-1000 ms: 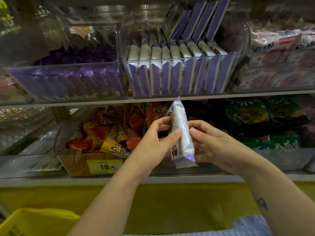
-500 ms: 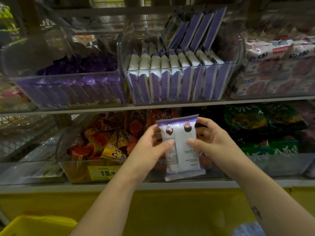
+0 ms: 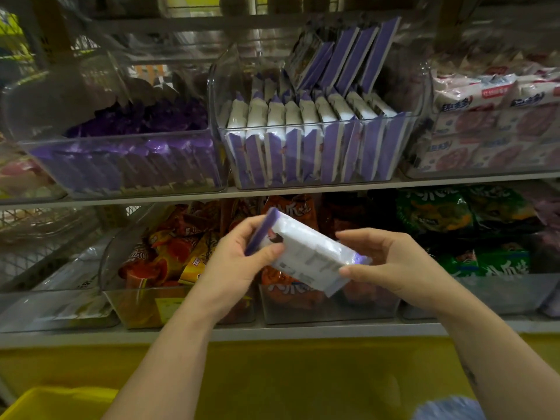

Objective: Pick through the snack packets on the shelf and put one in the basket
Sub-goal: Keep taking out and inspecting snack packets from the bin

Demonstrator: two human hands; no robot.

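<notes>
A white snack packet with purple ends (image 3: 306,253) is held between both hands in front of the lower shelf, tilted with its left end higher. My left hand (image 3: 239,262) grips its upper left purple end. My right hand (image 3: 391,262) pinches its lower right end. A clear bin (image 3: 315,180) on the upper shelf holds several matching white and purple packets standing on edge. A corner of the yellow basket (image 3: 45,401) shows at the bottom left.
Left of that bin stands a clear bin of purple packets (image 3: 130,165), and to its right pink and white packets (image 3: 491,125). The lower shelf holds orange and red snack bags (image 3: 169,256) and green bags (image 3: 460,225). A yellow panel (image 3: 288,374) runs below the shelf edge.
The packet was edge-on, then turned upright to show its printed face, and now lies tilted to the right with its left end up. Both hands kept hold of it.
</notes>
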